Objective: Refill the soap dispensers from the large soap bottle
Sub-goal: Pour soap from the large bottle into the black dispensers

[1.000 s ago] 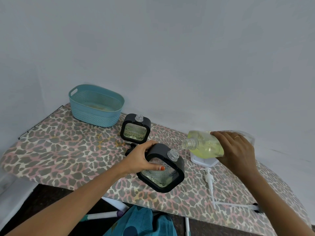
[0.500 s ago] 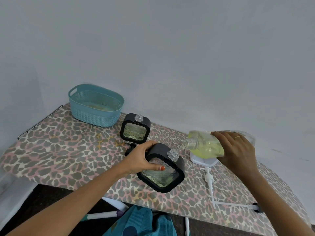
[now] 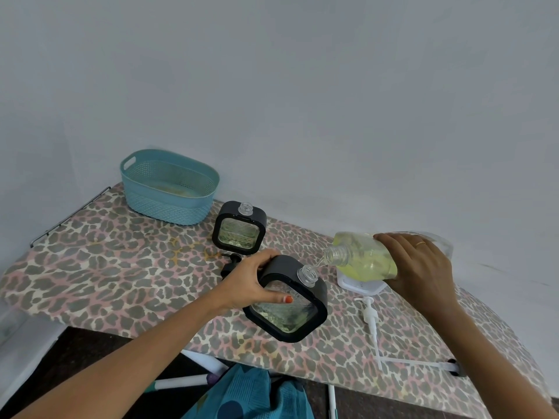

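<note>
My left hand (image 3: 252,284) grips a square black-framed soap dispenser (image 3: 289,300), tilted on the leopard-print board, its clear threaded neck pointing up and right. My right hand (image 3: 420,267) holds the large clear soap bottle (image 3: 361,258) of yellow-green soap, tipped on its side with its open mouth just above the dispenser's neck. A thin stream of soap runs from mouth to neck. A second black dispenser (image 3: 239,228) stands upright behind, its neck uncapped. A white pump (image 3: 370,316) lies on the board to the right.
A teal plastic basket (image 3: 169,189) sits at the back left of the board (image 3: 106,267). A small white block (image 3: 360,284) lies under the tipped bottle. A black pump head (image 3: 231,263) lies behind my left hand. Blue cloth (image 3: 251,394) hangs below the front edge.
</note>
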Demonstrator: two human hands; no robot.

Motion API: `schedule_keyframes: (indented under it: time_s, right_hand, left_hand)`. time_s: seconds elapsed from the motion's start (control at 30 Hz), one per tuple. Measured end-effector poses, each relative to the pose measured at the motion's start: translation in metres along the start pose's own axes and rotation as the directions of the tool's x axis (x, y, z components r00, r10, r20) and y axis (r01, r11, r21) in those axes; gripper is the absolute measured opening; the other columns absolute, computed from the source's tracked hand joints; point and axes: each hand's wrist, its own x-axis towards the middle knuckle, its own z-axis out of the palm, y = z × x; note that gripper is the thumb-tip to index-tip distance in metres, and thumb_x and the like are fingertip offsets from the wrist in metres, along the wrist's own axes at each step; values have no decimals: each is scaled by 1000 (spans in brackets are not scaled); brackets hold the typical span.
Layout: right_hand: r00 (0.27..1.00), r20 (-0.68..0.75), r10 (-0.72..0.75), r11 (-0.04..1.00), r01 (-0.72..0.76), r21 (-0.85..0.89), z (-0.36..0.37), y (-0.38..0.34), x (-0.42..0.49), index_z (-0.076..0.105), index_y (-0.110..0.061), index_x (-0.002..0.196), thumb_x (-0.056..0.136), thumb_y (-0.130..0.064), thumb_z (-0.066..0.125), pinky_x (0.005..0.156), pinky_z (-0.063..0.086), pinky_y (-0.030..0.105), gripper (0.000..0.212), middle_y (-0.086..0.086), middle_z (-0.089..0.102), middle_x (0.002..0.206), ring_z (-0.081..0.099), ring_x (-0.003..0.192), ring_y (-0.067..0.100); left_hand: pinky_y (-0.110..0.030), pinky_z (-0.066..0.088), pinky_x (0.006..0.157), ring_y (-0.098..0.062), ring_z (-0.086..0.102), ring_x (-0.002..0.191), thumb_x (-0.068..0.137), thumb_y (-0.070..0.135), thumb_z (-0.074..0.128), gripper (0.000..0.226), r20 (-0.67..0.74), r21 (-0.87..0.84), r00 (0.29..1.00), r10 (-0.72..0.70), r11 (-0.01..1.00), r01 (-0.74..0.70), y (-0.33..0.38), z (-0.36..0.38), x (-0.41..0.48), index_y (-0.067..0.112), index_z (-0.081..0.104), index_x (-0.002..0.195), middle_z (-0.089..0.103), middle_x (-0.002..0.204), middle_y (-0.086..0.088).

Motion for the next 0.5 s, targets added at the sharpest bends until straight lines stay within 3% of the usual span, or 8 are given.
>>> schedule_keyframes:
  time_s: [0.5]
  right_hand:
    - [1000, -18, -5, 1000, 5, 3, -1, 0, 2, 51, -12, 102, 42, -6, 91, 61, 54, 31, 73, 8, 73, 84, 70, 73, 28]
  left_hand:
    - [-9, 46, 83, 2, 61, 96, 64, 10, 81, 55, -5, -11, 1000, -1, 1000, 1, -6, 0, 0, 20, 53, 111, 63, 107, 4]
